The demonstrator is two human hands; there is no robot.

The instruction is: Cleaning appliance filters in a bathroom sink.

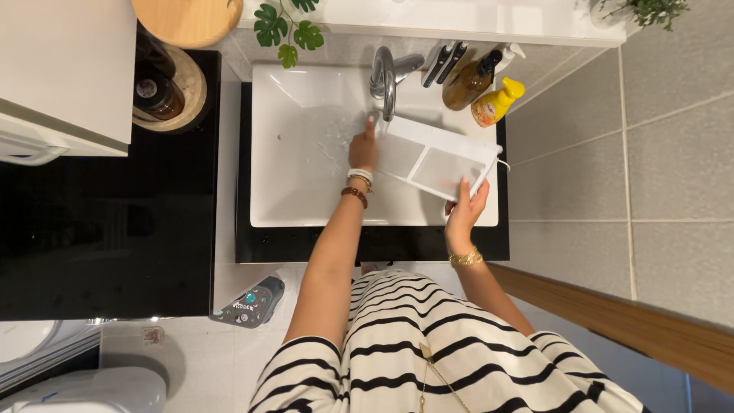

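In the head view, a white mesh filter (436, 157) is held over the white sink (306, 191), just under the tap (384, 80). It is a flat frame with two thin net panels. Its long side runs from the tap at the upper left down to the right edge of the sink, and it is tipped a little, with the right end lower.

The right hand (465, 210) holds the lower right end of the filter. Its fingers (463, 191) are closed on the frame edge. The left hand (363, 149) is laid at the upper left end, beside the tap. Its fingers seem to touch the frame, but it cannot be told if they are closed on it, since that part is small in the picture.

The filter looks light. The frame looks stiff, and the net looks thin and easy to tear. It may be wet and slippery. It is best held by the frame edges, not by the net.

A yellow bottle (495, 103) and a brown bottle (468, 82) stand at the back right of the sink. A green plant (287, 27) hangs over the back left. A dark table (107, 229) is seen to the left.
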